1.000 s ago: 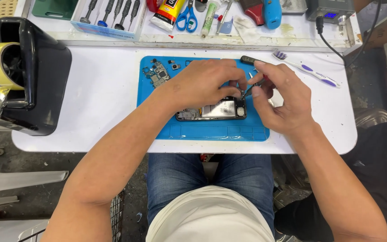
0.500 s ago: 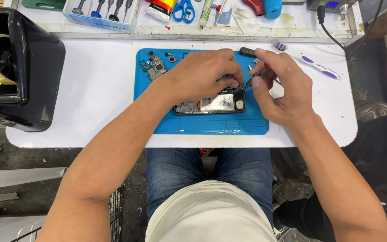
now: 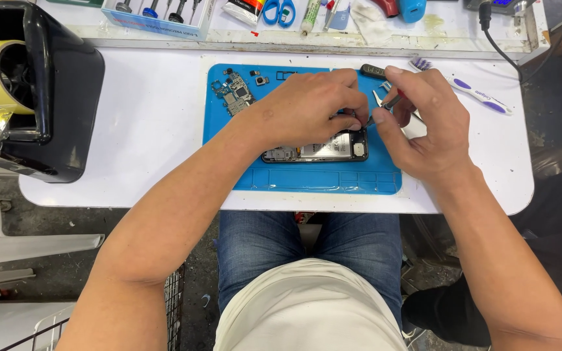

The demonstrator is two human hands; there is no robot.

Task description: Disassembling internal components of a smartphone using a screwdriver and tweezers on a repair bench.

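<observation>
Now my left hand point(image 3: 313, 107) lies curled over the top edge of the opened black smartphone point(image 3: 317, 148), fingertips pressing down on it and pinning it to the blue rubber work mat point(image 3: 320, 179) in the middle of the white counter point(image 3: 144, 130). The phone lies flat and lengthwise on the mat, its back cover off and its pale battery showing. My right hand point(image 3: 424, 117) is pinched tight on a slim dark-tipped tool point(image 3: 385, 104), thumb and forefinger closed on its shaft, the tip aimed at the phone's upper right corner, right beside my left fingertips. Whether the tip touches the phone, I cannot tell.

At the mat's upper left corner sits a small green circuit board point(image 3: 232, 92), well apart from the phone. Near the counter's right edge lies a white and purple toothbrush point(image 3: 476, 94), just past my right knuckles. On the counter's left end stands a black tape dispenser with a yellow roll point(image 3: 34, 91). Along the far edge there's a tray of screwdrivers point(image 3: 157, 16) and blue-handled scissors point(image 3: 278, 12).
</observation>
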